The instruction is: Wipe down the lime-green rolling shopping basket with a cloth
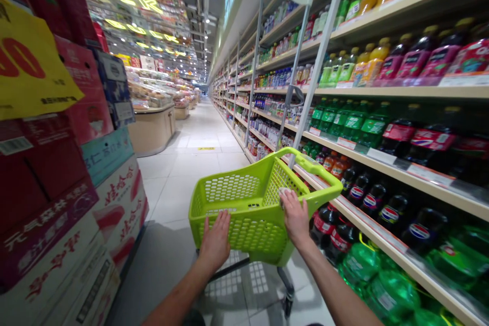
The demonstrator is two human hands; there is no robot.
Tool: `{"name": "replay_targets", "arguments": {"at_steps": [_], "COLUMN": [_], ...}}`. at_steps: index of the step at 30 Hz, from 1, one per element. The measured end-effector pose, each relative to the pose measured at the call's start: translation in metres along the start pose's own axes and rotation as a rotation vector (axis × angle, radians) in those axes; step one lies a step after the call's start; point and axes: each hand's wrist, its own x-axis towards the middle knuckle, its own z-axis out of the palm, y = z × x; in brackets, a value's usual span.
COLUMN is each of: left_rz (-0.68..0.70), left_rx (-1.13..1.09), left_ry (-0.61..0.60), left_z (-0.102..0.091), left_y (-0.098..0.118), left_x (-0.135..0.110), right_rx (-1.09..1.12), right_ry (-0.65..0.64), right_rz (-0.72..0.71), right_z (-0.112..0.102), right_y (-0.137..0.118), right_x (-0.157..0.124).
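A lime-green plastic shopping cart [250, 232] stands sideways in front of me, its handle to the right. No goods show in its perforated basket. My left hand [217, 237] is at the near side wall, its fingers stretched out along the rim and holding nothing. Near the handle end, my right hand [296, 214] reaches over the rim with a small crumpled white cloth [283, 191] under its fingers. The cloth is mostly hidden by the hand, and its exact kind is unclear.
Drink shelves [382, 150] with several rows of bottles run along the right, close to the cart handle. Stacked drink cartons [118, 204] stand at the left. A tiled aisle [191, 163] stretches ahead past a rounded wooden display counter [153, 130].
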Motion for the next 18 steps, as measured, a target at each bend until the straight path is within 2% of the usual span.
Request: {"name": "replay_targets", "arguments": {"at_steps": [6, 8, 10, 12, 13, 16, 18], "left_rz": [0.0, -0.036, -0.062, -0.064, -0.062, -0.059, -0.067], "left_rx": [-0.007, -0.006, -0.012, -0.026, -0.032, -0.047, -0.049], "left_ry": [0.026, 0.034, 0.037, 0.039, 0.041, 0.046, 0.052], "left_z": [-0.001, -0.002, -0.002, 0.0, 0.001, 0.002, 0.0], "left_y": [-0.004, -0.009, -0.014, -0.016, -0.016, -0.017, -0.02], "left_x": [-0.002, -0.004, -0.006, -0.007, -0.007, -0.007, -0.008], "right_rx": [0.123, 0.11, 0.074, 0.067, 0.082, 0.174, 0.206], "right_ry": [-0.083, -0.075, -0.05, -0.034, -0.036, -0.064, -0.08], "right_rz": [-0.295, -0.232, -0.101, -0.029, -0.046, -0.222, -0.29], "right_z": [0.017, 0.016, 0.014, 0.016, 0.018, 0.029, 0.032], "right_y": [-0.038, -0.034, -0.027, -0.03, -0.038, -0.07, -0.081], "right_x": [-0.013, -0.009, -0.002, 0.002, 0.001, -0.007, -0.01]}}
